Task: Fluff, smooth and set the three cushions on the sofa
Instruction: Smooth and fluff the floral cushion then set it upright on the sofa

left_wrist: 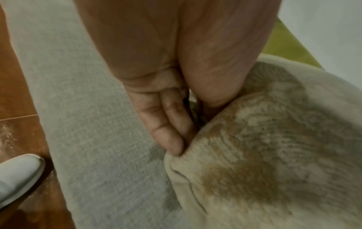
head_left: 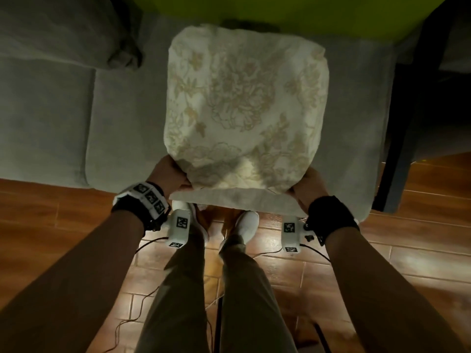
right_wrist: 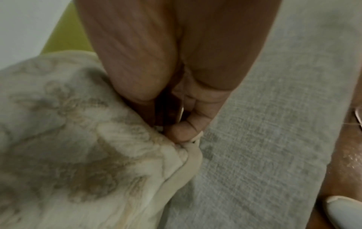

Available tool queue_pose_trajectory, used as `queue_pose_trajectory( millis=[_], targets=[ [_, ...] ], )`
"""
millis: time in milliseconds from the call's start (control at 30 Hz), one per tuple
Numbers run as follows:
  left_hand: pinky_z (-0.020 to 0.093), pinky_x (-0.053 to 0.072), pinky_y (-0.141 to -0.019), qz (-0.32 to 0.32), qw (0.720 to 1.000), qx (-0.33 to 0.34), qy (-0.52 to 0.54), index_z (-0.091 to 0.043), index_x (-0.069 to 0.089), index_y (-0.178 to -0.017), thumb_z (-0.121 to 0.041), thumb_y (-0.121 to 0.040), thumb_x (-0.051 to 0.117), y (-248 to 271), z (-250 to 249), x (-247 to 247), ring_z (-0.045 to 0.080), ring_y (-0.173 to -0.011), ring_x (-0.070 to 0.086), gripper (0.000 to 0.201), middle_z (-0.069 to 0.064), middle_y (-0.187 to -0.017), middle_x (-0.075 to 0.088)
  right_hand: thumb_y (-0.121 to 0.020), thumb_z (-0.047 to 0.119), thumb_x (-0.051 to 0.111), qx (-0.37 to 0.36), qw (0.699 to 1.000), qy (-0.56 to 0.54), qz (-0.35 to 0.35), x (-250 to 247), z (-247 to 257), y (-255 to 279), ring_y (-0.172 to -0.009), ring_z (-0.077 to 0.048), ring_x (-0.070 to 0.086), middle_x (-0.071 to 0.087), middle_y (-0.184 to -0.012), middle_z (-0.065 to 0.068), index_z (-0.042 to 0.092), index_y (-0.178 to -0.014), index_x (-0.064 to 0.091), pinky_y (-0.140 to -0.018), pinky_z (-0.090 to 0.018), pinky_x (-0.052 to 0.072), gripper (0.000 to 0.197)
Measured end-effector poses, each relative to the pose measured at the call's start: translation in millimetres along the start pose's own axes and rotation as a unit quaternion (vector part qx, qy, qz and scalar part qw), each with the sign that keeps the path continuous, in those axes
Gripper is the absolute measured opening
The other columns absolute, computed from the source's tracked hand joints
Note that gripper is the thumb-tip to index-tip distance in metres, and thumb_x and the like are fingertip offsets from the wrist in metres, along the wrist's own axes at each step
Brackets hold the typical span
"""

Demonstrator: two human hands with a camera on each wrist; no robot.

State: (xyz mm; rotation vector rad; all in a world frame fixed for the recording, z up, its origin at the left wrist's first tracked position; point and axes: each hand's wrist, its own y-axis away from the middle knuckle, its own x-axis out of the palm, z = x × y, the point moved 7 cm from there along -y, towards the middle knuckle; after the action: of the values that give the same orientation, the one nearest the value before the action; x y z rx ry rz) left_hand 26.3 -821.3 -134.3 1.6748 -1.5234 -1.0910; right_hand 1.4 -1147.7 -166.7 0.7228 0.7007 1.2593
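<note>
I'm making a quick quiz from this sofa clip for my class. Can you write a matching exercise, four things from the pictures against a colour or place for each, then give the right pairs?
Things:
1. floral cushion
2. left hand
3. sofa seat
4. floor

Descriptions:
A. brown wooden boards
B. grey woven fabric
C. cream with a tan flower pattern
D. grips the cushion's near corner on the person's left

Pairs: 1-C, 2-D, 3-B, 4-A

The right hand grips the other near corner.
</note>
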Motion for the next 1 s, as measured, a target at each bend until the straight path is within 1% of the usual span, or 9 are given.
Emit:
queue_pose_trajectory(
  millis=[67,133,267,400,633,733,833,900,1000],
  targets=[
    [0.032,0.061,-0.055,-0.003,1.000,0.007,-0.024,-0.013,0.057,-0.122,0.002,-0.095,0.059,-5.6,-5.0,3.3,0.022,-0.081,0.068,0.031,0.011,-0.112,0.067,-0.090,0.003,0.071,0.002,0.996,0.093,0.001,0.6,0.5,-9.2,-0.112,-0.032,0.066,0.071,-0.110,-0.007,0.019,-0.107,0.067,-0.099,-0.056,0.054,0.023],
    [0.027,0.058,-0.049,-0.014,1.000,-0.002,-0.009,-0.015,0.057,-0.116,-0.001,-0.097,0.059,-6.5,-7.4,4.1,0.018,-0.079,0.065,0.024,0.004,-0.103,0.066,-0.079,0.008,0.084,-0.014,0.971,0.238,0.014,0.9,1.5,-18.0,-0.120,-0.032,0.061,0.066,-0.128,-0.011,0.014,-0.130,0.060,-0.103,-0.055,0.052,0.057],
    [0.027,0.058,-0.050,0.001,1.000,-0.013,0.004,-0.023,0.059,-0.103,-0.007,-0.098,0.059,-5.5,-11.3,9.0,0.016,-0.081,0.063,0.017,0.000,-0.100,0.063,-0.074,0.014,0.089,-0.028,0.935,0.352,0.023,2.2,7.4,-18.6,-0.120,-0.033,0.062,0.064,-0.132,-0.013,0.012,-0.140,0.053,-0.098,-0.053,0.055,0.074],
    [0.025,0.059,-0.053,0.014,1.000,0.016,0.002,-0.021,0.057,-0.114,-0.005,-0.097,0.059,1.2,-13.4,0.1,0.014,-0.088,0.066,0.023,-0.002,-0.105,0.065,-0.090,0.021,0.071,-0.026,0.944,0.329,0.015,-13.2,15.4,-8.3,-0.097,-0.028,0.070,0.069,-0.115,-0.010,0.017,-0.131,0.058,-0.087,-0.049,0.060,0.043],
    [0.050,0.050,-0.102,0.025,0.996,0.066,0.055,-0.024,0.070,-0.105,-0.003,-0.096,0.053,1.8,-5.5,-19.0,0.032,-0.116,0.064,0.028,0.011,-0.120,0.070,-0.089,0.044,0.073,-0.079,0.935,0.335,-0.084,-81.1,10.4,20.7,-0.079,-0.023,0.064,0.067,-0.078,0.002,0.026,-0.079,0.066,-0.068,-0.035,0.047,0.022],
    [0.035,0.058,-0.090,0.022,0.994,0.102,0.011,-0.020,0.068,-0.108,0.003,-0.095,0.052,-3.5,-12.6,-16.4,0.016,-0.098,0.071,0.031,0.001,-0.110,0.073,-0.090,0.047,0.071,-0.155,0.909,0.361,-0.140,-91.9,12.6,34.6,-0.065,-0.024,0.054,0.052,-0.063,0.000,0.017,-0.070,0.052,-0.057,-0.035,0.038,0.041],
    [0.041,0.058,-0.087,-0.021,0.997,0.070,-0.035,0.001,0.055,-0.131,0.006,-0.096,0.049,-18.0,-10.9,-22.1,0.010,-0.078,0.068,0.037,0.015,-0.120,0.063,-0.090,0.034,0.075,-0.195,0.928,0.303,-0.099,-89.8,6.9,40.6,-0.075,-0.018,0.061,0.064,-0.076,0.001,0.026,-0.083,0.057,-0.066,-0.036,0.048,0.020],
    [0.050,0.056,-0.089,-0.031,0.997,0.053,-0.057,0.001,0.060,-0.122,0.003,-0.095,0.055,-23.9,-12.5,-20.5,0.014,-0.080,0.068,0.027,0.016,-0.113,0.065,-0.086,0.031,0.076,-0.180,0.945,0.264,-0.074,-90.1,1.8,41.1,-0.088,-0.021,0.068,0.071,-0.088,0.003,0.032,-0.091,0.062,-0.074,-0.039,0.055,0.015],
    [0.040,0.059,-0.076,-0.007,0.999,0.053,0.003,-0.017,0.066,-0.101,-0.002,-0.097,0.056,-12.4,-16.9,-11.4,0.019,-0.089,0.068,0.019,0.004,-0.109,0.070,-0.089,0.032,0.073,-0.086,0.977,0.191,-0.042,-83.9,-7.2,43.0,-0.089,-0.022,0.071,0.076,-0.091,0.009,0.029,-0.102,0.070,-0.075,-0.039,0.056,0.014]
  ],
)
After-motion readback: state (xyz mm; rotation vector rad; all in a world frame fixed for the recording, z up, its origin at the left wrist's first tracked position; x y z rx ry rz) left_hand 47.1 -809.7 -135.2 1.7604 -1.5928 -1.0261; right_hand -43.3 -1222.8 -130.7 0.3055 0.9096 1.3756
